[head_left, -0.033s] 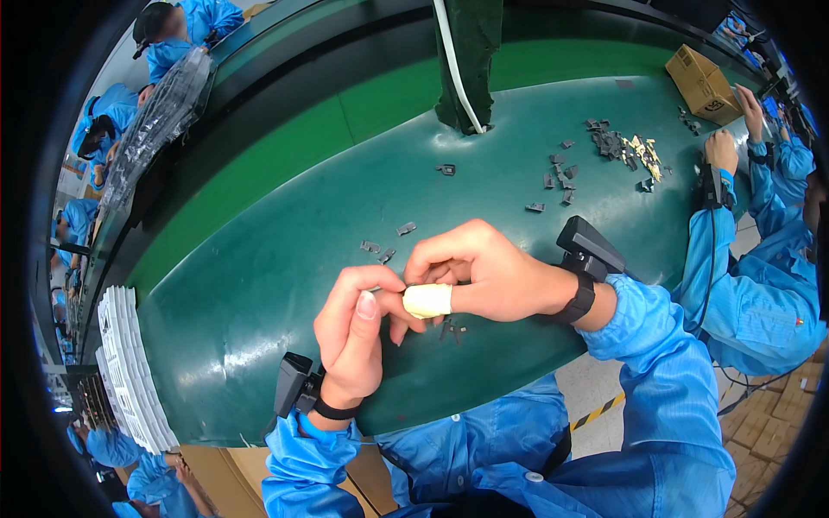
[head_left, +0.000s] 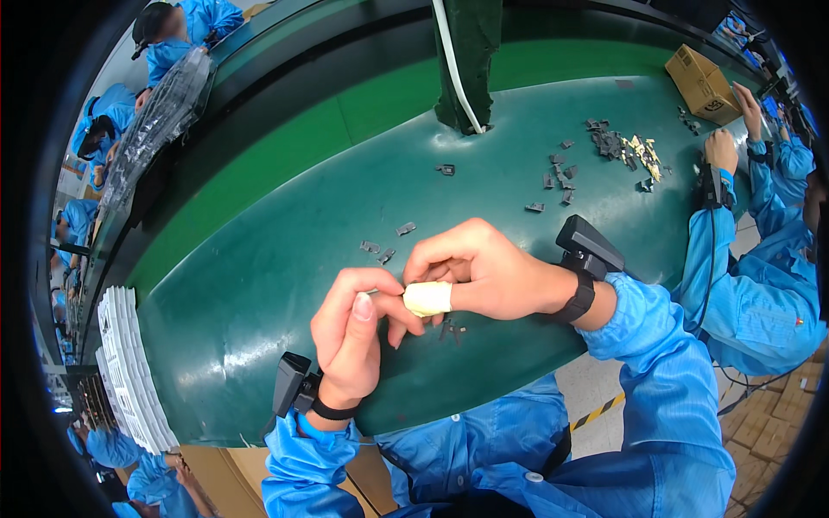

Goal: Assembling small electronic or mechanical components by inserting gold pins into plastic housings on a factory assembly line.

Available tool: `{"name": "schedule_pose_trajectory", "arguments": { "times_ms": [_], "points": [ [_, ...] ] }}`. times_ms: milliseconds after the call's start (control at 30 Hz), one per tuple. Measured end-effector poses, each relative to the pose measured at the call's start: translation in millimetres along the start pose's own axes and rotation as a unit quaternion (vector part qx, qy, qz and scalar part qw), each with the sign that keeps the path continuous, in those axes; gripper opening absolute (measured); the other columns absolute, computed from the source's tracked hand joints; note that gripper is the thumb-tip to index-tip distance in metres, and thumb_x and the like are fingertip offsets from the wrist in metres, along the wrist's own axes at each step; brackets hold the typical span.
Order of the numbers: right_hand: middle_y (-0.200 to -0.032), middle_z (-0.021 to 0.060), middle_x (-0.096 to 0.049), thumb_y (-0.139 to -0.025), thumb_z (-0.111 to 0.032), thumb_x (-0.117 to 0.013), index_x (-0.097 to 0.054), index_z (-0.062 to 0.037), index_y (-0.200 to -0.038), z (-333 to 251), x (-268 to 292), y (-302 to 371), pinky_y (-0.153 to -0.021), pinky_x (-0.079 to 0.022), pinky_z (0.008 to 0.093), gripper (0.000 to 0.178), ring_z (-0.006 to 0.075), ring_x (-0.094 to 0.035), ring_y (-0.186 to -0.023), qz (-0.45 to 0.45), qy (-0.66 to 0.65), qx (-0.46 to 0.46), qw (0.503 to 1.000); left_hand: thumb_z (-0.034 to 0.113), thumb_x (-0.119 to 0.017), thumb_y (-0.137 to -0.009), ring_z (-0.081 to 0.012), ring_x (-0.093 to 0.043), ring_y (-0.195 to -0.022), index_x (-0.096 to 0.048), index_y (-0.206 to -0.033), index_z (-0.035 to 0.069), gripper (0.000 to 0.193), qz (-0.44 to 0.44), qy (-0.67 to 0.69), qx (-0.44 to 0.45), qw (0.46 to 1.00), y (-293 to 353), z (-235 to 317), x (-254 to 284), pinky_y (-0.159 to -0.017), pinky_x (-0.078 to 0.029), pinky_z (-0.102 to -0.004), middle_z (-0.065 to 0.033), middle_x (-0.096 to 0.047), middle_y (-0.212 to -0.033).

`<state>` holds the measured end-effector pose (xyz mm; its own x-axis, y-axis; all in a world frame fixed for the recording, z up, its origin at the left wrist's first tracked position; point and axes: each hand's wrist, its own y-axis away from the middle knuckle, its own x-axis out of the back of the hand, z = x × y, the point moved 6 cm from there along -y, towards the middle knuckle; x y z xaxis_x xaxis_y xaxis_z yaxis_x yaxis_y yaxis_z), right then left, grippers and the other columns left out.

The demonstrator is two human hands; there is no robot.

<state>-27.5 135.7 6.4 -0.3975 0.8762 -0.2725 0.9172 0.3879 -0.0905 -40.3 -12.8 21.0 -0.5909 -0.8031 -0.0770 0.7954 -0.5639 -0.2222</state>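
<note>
- Had the left hand (head_left: 348, 345) and the right hand (head_left: 501, 281) drawn together above the green table (head_left: 259, 285), with the fingers curled inward toward one another.
- Wore a pale yellow cover (head_left: 427, 299) on the right thumb, pointed toward the left hand's fingers.
- Had the fingertips of both hands bunched close at the cover; could not tell whether clamped on a small piece or only on each other (too much hidden behind knuckles and thumb).
- Saw small black parts (head_left: 451, 331) on the table just below the joined fingers, partly covered from view.
- Saw three black pieces (head_left: 387, 256) lying just beyond the left hand, slightly apart.
- Spotted a single black piece (head_left: 446, 169) farther off, near the foot of a dark green post (head_left: 471, 69).
- Found a heap of black pieces (head_left: 607, 143) beside yellow bits (head_left: 646, 160), well beyond the right hand, with more black pieces (head_left: 557, 177) scattered nearer.
- Noticed a cardboard box (head_left: 701, 86) at the far right, near a co-worker's hand (head_left: 721, 149).
- Saw a white stack (head_left: 129, 371) at the left end.
</note>
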Motion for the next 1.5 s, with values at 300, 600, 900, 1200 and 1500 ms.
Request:
{"name": "schedule_pose_trajectory", "arguments": {
  "times_ms": [300,600,900,1200,1500],
  "points": [
    [-0.092,0.0109,-0.070,-0.095,-0.006,-0.067,-0.065,0.0073,-0.107,-6.3,9.1,-1.2,-0.070,-0.059,0.0282,0.018,0.0157,-0.070,-0.080,-0.004,-0.012,-0.009,1.000,0.020,-0.056,-0.098,-0.0131,-0.058,-0.055,-0.060,-0.096,-0.003,0.023,0.067,-0.053,0.066,0.994,-5.9,-4.3,12.8,-0.048,-0.038,-0.0224,-0.0087,-0.062,-0.069],
    [-0.092,0.0111,-0.069,-0.093,-0.005,-0.067,-0.064,0.0068,-0.107,-3.7,6.4,-2.8,-0.069,-0.058,0.0283,0.018,0.0162,-0.070,-0.079,-0.028,-0.023,-0.035,0.999,0.006,-0.059,-0.098,-0.0060,-0.054,-0.059,-0.061,-0.104,-0.002,0.011,0.031,-0.006,0.077,0.997,-2.9,-11.7,8.8,-0.052,-0.039,-0.0197,-0.0066,-0.065,-0.073],
    [-0.080,0.0101,-0.070,-0.095,-0.006,-0.061,-0.066,0.0058,-0.096,-3.1,9.2,-5.5,-0.058,-0.057,0.0245,0.013,0.0132,-0.069,-0.068,-0.013,-0.030,-0.028,0.999,0.006,-0.062,-0.096,-0.0087,-0.058,-0.061,-0.061,-0.098,-0.002,0.009,0.041,-0.077,0.043,0.995,-3.7,-5.1,1.8,-0.052,-0.040,-0.0203,-0.0052,-0.063,-0.072],
    [-0.086,0.0095,-0.068,-0.096,-0.009,-0.066,-0.065,0.0050,-0.102,-0.1,13.0,-4.3,-0.065,-0.057,0.0274,0.015,0.0149,-0.069,-0.072,0.004,-0.013,-0.040,0.999,-0.005,-0.069,-0.085,-0.0175,-0.059,-0.057,-0.063,-0.096,-0.003,0.012,0.047,-0.387,-0.202,0.898,-1.8,14.6,-10.5,-0.049,-0.044,-0.0270,-0.0091,-0.064,-0.074],
    [-0.088,0.0081,-0.068,-0.096,-0.009,-0.066,-0.065,0.0049,-0.102,0.5,11.7,-4.0,-0.065,-0.056,0.0263,0.016,0.0134,-0.068,-0.073,-0.002,0.014,-0.047,0.999,-0.003,-0.059,-0.095,-0.0162,-0.064,-0.067,-0.062,-0.104,-0.005,0.010,0.013,-0.359,-0.146,0.922,-2.5,7.5,-8.7,-0.062,-0.050,-0.0271,-0.0120,-0.066,-0.083]
  ]
}}
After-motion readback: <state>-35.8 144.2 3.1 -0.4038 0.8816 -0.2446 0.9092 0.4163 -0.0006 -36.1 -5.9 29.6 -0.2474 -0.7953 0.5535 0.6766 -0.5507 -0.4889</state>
